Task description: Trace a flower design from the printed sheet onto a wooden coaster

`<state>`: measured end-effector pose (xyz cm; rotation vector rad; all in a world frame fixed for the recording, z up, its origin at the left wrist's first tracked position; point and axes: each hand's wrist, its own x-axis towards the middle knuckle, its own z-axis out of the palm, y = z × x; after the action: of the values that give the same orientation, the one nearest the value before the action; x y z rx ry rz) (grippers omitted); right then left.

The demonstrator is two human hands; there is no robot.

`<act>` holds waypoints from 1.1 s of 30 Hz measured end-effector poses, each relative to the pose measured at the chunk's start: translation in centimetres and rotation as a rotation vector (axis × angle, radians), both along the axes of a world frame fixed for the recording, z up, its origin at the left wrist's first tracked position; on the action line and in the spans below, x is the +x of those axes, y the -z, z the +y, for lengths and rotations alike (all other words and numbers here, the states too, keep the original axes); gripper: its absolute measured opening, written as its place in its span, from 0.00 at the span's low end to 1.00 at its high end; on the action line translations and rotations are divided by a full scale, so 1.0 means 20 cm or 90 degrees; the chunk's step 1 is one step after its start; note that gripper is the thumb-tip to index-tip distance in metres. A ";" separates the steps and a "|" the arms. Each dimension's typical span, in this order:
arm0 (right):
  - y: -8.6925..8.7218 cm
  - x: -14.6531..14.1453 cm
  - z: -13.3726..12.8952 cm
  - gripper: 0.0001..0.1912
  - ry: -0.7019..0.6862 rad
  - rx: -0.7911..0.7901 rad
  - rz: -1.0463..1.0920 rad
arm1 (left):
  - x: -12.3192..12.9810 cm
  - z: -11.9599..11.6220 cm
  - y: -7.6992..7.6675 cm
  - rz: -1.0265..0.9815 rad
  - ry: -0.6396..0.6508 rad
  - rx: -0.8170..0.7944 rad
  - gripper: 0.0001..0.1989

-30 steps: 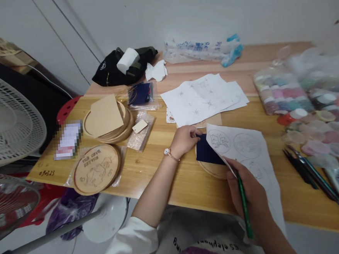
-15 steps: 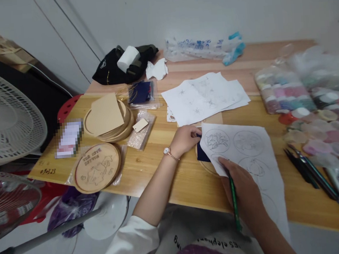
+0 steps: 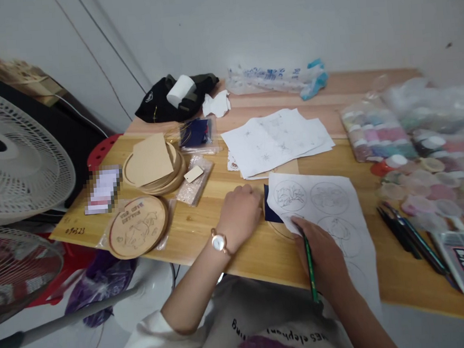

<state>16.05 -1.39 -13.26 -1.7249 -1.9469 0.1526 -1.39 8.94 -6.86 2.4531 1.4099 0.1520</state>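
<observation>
A white paper sheet with line drawings in circles (image 3: 344, 220) lies over a dark blue rectangular sheet (image 3: 272, 208), which itself covers part of a pale round wooden board (image 3: 278, 230) on the wooden table (image 3: 196, 229). The relation that matters is between the left hand (image 3: 241, 216) and the blue strip: the strip lies just to the right of its knuckles, and the left hand is the nearer of the 2 to it. Those fingers are bent low on the tabletop, but their tips are hidden, so I cannot tell whether they grip anything. The right hand (image 3: 324, 257) is closed on the white sheet's left edge and on a slim green pencil (image 3: 311, 272) pointing down toward the body. The sheet's long axis runs from the back toward the person, its near end at the table's front edge. It looks thin, with 2 drawn circles in its top row and others lower, partly behind the right hand.
</observation>
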 end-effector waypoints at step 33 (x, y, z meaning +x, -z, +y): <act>-0.03 0.08 0.02 0.16 -0.068 -0.033 0.010 | -0.01 -0.41 0.32 -0.079 0.080 0.107 0.27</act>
<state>17.62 -0.93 -12.68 -1.6476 -2.0404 0.2552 -1.64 0.73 -13.21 2.6076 1.2335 0.4037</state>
